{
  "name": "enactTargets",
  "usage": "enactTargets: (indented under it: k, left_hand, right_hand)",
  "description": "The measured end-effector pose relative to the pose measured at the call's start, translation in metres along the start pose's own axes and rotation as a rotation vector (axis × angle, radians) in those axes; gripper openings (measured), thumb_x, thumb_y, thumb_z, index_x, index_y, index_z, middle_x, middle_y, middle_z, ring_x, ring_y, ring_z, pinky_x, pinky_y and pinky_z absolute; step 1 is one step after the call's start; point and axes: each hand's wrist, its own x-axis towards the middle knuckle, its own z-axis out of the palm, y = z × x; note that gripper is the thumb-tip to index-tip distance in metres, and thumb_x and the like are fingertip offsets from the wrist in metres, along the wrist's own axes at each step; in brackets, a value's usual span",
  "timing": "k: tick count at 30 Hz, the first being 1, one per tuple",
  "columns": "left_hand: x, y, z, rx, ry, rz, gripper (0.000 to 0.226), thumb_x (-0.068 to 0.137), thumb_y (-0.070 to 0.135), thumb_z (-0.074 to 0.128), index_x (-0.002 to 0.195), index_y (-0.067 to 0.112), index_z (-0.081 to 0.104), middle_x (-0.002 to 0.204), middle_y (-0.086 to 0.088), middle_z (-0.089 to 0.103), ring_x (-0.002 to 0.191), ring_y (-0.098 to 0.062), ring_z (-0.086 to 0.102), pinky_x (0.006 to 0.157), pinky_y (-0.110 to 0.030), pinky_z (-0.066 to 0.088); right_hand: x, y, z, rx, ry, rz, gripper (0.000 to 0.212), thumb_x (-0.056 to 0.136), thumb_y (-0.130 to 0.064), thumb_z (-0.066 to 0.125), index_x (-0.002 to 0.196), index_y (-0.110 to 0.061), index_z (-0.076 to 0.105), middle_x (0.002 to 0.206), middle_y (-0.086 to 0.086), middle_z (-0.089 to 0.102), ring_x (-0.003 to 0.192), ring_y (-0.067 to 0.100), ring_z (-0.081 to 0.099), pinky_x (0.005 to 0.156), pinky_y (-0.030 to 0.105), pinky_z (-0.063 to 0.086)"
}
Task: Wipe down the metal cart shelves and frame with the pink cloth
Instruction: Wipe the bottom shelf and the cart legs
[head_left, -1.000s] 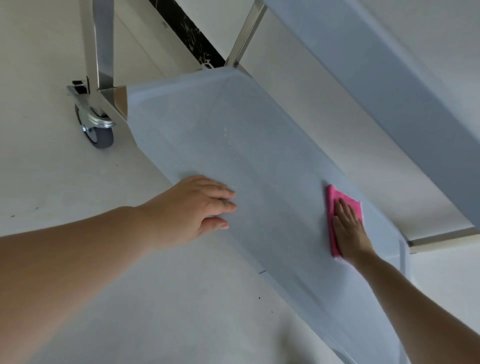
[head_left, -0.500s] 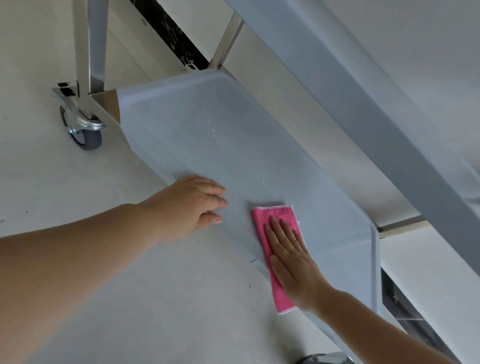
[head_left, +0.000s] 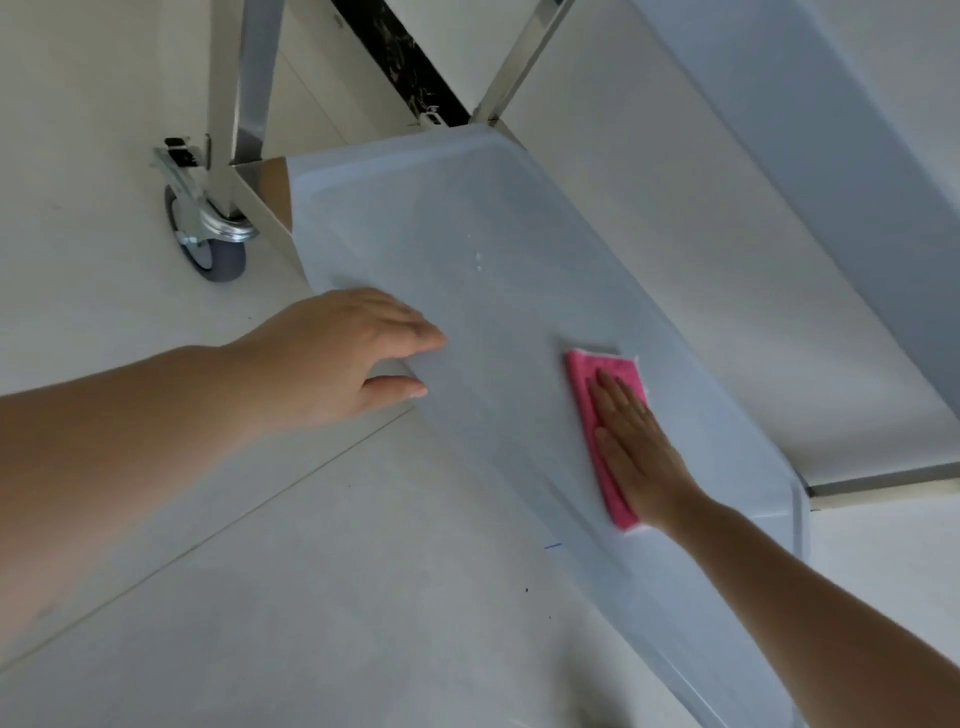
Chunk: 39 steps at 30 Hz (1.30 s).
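The cart's bottom shelf (head_left: 467, 249), covered in pale blue film, runs from upper left to lower right. A folded pink cloth (head_left: 597, 379) lies flat on its right half. My right hand (head_left: 634, 447) presses on the cloth with straight fingers, palm down. My left hand (head_left: 343, 353) rests on the shelf's near edge, fingers over the rim and thumb below it. A few water droplets (head_left: 477, 259) sit on the shelf beyond both hands.
A shiny metal upright (head_left: 249, 88) and a grey caster wheel (head_left: 208, 244) stand at the shelf's far left corner. A second upright (head_left: 519, 62) rises at the back. The upper shelf (head_left: 831, 171) overhangs on the right. Pale floor tiles lie all around.
My right hand slid the pink cloth along the shelf, first toward my left hand, then back toward the right. My left hand stayed on the near edge.
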Motion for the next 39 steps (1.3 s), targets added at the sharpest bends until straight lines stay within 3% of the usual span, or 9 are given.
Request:
enactTargets:
  k: [4, 6, 8, 11, 13, 16, 22, 32, 39]
  left_hand:
    - [0.002, -0.008, 0.003, -0.089, 0.064, 0.007, 0.040, 0.080, 0.034, 0.066, 0.117, 0.019, 0.063, 0.125, 0.005, 0.061, 0.118, -0.008, 0.050, 0.106, -0.024, 0.024]
    - [0.002, -0.007, 0.003, -0.114, 0.076, 0.005, 0.038, 0.078, 0.031, 0.069, 0.114, 0.018, 0.065, 0.122, 0.005, 0.063, 0.116, -0.008, 0.052, 0.103, -0.024, 0.027]
    - [0.002, -0.008, 0.004, -0.118, 0.082, 0.033, 0.037, 0.077, 0.029, 0.071, 0.112, 0.016, 0.067, 0.119, 0.002, 0.065, 0.114, -0.012, 0.055, 0.102, -0.029, 0.033]
    - [0.001, -0.007, 0.004, -0.117, 0.099, 0.053, 0.035, 0.077, 0.027, 0.072, 0.109, 0.013, 0.068, 0.116, -0.001, 0.066, 0.111, -0.016, 0.059, 0.101, -0.036, 0.037]
    - [0.000, -0.007, 0.005, -0.103, 0.111, 0.065, 0.035, 0.077, 0.028, 0.070, 0.108, 0.012, 0.068, 0.115, -0.001, 0.067, 0.109, -0.015, 0.060, 0.100, -0.038, 0.039]
    - [-0.001, -0.007, 0.006, -0.089, 0.119, 0.066, 0.035, 0.077, 0.030, 0.066, 0.106, 0.012, 0.069, 0.113, -0.001, 0.068, 0.108, -0.016, 0.061, 0.099, -0.037, 0.039]
    - [0.001, -0.007, 0.006, -0.094, 0.104, 0.087, 0.033, 0.077, 0.026, 0.068, 0.104, 0.008, 0.069, 0.111, -0.004, 0.069, 0.106, -0.019, 0.062, 0.097, -0.038, 0.041]
    - [0.003, -0.007, 0.003, -0.094, 0.091, 0.074, 0.033, 0.072, 0.020, 0.078, 0.101, 0.007, 0.071, 0.108, -0.006, 0.070, 0.103, -0.021, 0.064, 0.095, -0.035, 0.041]
    - [0.011, -0.004, -0.002, -0.193, 0.009, -0.067, 0.039, 0.077, 0.027, 0.073, 0.113, 0.015, 0.066, 0.123, 0.003, 0.062, 0.119, -0.012, 0.051, 0.098, -0.016, 0.027]
  right_hand:
    - [0.041, 0.039, -0.006, -0.180, 0.023, 0.030, 0.046, 0.098, -0.016, 0.030, 0.139, 0.004, 0.027, 0.148, 0.022, 0.022, 0.138, 0.042, 0.024, 0.117, 0.038, 0.012]
    - [0.052, 0.061, -0.006, -0.278, -0.002, -0.006, 0.039, 0.085, 0.005, 0.050, 0.118, 0.025, 0.045, 0.125, 0.047, 0.040, 0.114, 0.066, 0.039, 0.108, 0.053, 0.029]
    - [0.061, 0.075, -0.010, -0.346, -0.043, -0.014, 0.037, 0.078, 0.012, 0.055, 0.108, 0.030, 0.047, 0.115, 0.053, 0.042, 0.103, 0.072, 0.040, 0.088, 0.074, 0.036]
    - [0.069, 0.087, -0.015, -0.392, -0.129, 0.087, 0.041, 0.081, 0.007, 0.052, 0.115, 0.029, 0.043, 0.125, 0.051, 0.036, 0.116, 0.068, 0.033, 0.093, 0.075, 0.031]
    - [0.081, 0.101, -0.017, -0.395, -0.152, 0.194, 0.058, 0.079, 0.006, 0.064, 0.127, 0.023, 0.035, 0.140, 0.043, 0.023, 0.134, 0.056, 0.020, 0.111, 0.061, 0.020]
    - [0.102, 0.113, -0.019, -0.392, -0.171, 0.290, 0.055, 0.089, -0.001, 0.052, 0.136, 0.014, 0.028, 0.151, 0.031, 0.013, 0.142, 0.042, 0.008, 0.117, 0.049, 0.008]
    - [0.111, 0.116, -0.013, -0.459, -0.207, 0.392, 0.066, 0.071, -0.005, 0.073, 0.125, 0.015, 0.042, 0.149, 0.029, 0.023, 0.141, 0.041, 0.014, 0.110, 0.058, 0.022]
    - [0.093, 0.056, -0.003, -0.436, -0.167, 0.239, 0.065, 0.094, -0.016, 0.048, 0.145, 0.003, 0.013, 0.155, 0.022, -0.002, 0.145, 0.033, -0.002, 0.118, 0.043, 0.005]
    - [0.066, -0.059, 0.017, -0.230, -0.041, 0.139, 0.048, 0.101, -0.015, 0.026, 0.146, -0.007, 0.010, 0.155, 0.017, 0.002, 0.145, 0.030, -0.001, 0.118, 0.039, 0.001]
